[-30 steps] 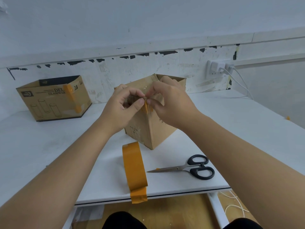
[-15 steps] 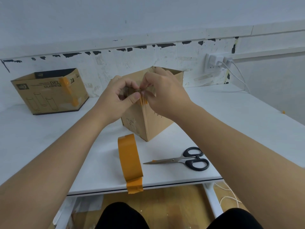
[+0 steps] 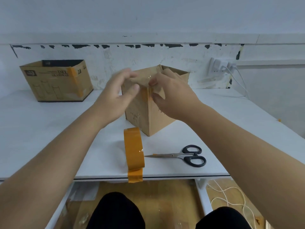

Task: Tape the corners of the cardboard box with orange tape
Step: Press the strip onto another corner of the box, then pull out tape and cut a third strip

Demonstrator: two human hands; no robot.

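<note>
A small open cardboard box [image 3: 140, 118] stands on the white table [image 3: 49, 129] with one vertical corner towards me. A short strip of orange tape [image 3: 146, 95] lies over the top of that corner. My right hand [image 3: 173, 95] pinches the strip against the corner, index finger at the rim and thumb lower down. My left hand [image 3: 115, 96] is blurred beside the box's left face, with loosely curled fingers that hold nothing. An orange tape roll [image 3: 133, 146] stands on edge in front of the box, its loose end stuck over the table's front edge.
Black-handled scissors [image 3: 189, 156] lie right of the roll, blades pointing left. A larger open box [image 3: 56, 81] with orange tape on one corner sits at the back left. Plugged chargers [image 3: 221, 66] and a cable hang on the wall at the back right. My knees are under the table.
My left hand has let go of the tape at the box's corner and drawn a little to the left. My right hand stays at the corner.
</note>
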